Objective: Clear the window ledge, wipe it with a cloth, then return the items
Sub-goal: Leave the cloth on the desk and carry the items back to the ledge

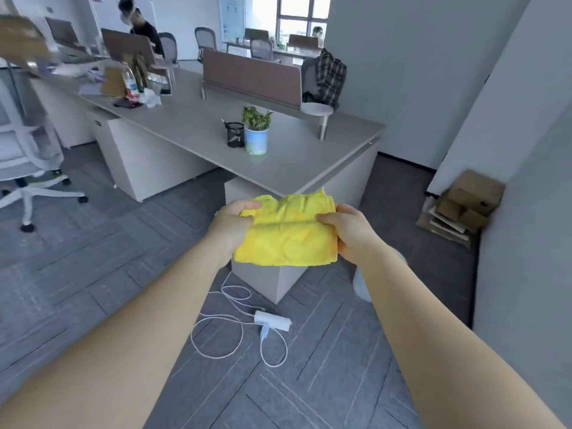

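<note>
A folded yellow cloth (pixel 286 232) is held out in front of me above the floor. My left hand (pixel 230 224) grips its left edge and my right hand (pixel 351 230) grips its right edge. On the grey desk (pixel 309 162) beyond stand a black mesh pen holder (pixel 235 135) and a small green plant in a pale pot (pixel 256 131), side by side. No window ledge is in view near me; a window (pixel 301 17) shows only far at the back.
A white power strip with looped cables (pixel 272 322) lies on the grey carpet below my hands. Stacked cardboard boxes (pixel 464 205) sit against the right wall. A white office chair (pixel 28 162) stands at left. A person sits at a far desk (pixel 139 29).
</note>
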`<control>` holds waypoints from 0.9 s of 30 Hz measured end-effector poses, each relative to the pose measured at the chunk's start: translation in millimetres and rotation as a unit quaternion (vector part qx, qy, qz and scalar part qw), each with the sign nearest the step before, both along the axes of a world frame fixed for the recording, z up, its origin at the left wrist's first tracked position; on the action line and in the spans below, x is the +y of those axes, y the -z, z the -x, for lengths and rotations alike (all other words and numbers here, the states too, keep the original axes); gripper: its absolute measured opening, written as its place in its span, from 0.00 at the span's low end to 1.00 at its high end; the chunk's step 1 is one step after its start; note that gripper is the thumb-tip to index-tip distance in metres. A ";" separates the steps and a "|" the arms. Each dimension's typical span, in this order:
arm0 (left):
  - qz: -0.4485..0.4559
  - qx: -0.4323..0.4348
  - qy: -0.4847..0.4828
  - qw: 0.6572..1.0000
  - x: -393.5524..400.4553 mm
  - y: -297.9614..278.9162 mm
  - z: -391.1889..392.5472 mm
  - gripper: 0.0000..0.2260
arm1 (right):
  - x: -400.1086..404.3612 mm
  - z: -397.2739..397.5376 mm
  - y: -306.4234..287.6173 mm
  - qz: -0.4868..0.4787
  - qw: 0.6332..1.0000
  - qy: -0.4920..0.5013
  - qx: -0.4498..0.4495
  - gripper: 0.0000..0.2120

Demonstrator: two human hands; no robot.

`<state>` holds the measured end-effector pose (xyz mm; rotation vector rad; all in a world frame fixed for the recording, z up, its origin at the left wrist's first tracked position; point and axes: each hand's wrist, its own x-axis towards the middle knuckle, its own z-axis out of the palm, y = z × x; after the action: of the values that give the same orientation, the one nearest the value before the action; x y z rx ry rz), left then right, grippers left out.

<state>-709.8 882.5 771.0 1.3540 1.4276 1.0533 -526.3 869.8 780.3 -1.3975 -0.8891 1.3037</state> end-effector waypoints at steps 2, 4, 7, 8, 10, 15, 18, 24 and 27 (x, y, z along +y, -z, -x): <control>0.010 0.021 0.005 1.000 34.3 4.9 13.4 0.19 | 37.2 12.4 6.6 0.006 1.000 -0.005 -0.011 0.19; 0.020 0.033 0.020 0.999 74.8 11.6 25.6 0.22 | 76.1 22.2 16.7 0.015 1.000 -0.002 -0.009 0.20; 0.033 0.037 0.057 0.997 145.3 24.1 39.1 0.26 | 136.2 33.1 31.4 0.022 0.999 0.023 -0.019 0.19; 0.038 0.037 0.073 0.996 170.5 28.2 42.0 0.26 | 156.6 35.6 36.8 0.024 0.999 0.036 -0.018 0.19; 0.040 0.047 0.105 0.993 220.6 35.7 45.1 0.27 | 197.8 39.5 49.1 0.031 0.997 0.069 -0.022 0.19; 0.046 0.107 0.174 0.978 331.7 54.3 48.0 0.26 | 288.0 49.9 79.8 0.070 0.989 0.132 -0.019 0.22; 0.064 0.134 0.220 0.964 383.5 68.7 39.0 0.29 | 325.8 49.2 98.7 0.105 0.984 0.141 -0.033 0.27; 0.072 0.190 0.276 0.940 475.3 106.4 4.9 0.33 | 399.6 25.1 138.3 0.143 0.977 0.157 -0.022 0.31; 0.066 0.207 0.259 0.941 517.3 127.8 -13.2 0.33 | 444.6 8.2 159.3 0.142 0.977 0.157 -0.027 0.31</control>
<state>-696.6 1399.8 643.2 1.7883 1.2888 0.3339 -534.5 1314.3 621.1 -1.7251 -0.5001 1.1836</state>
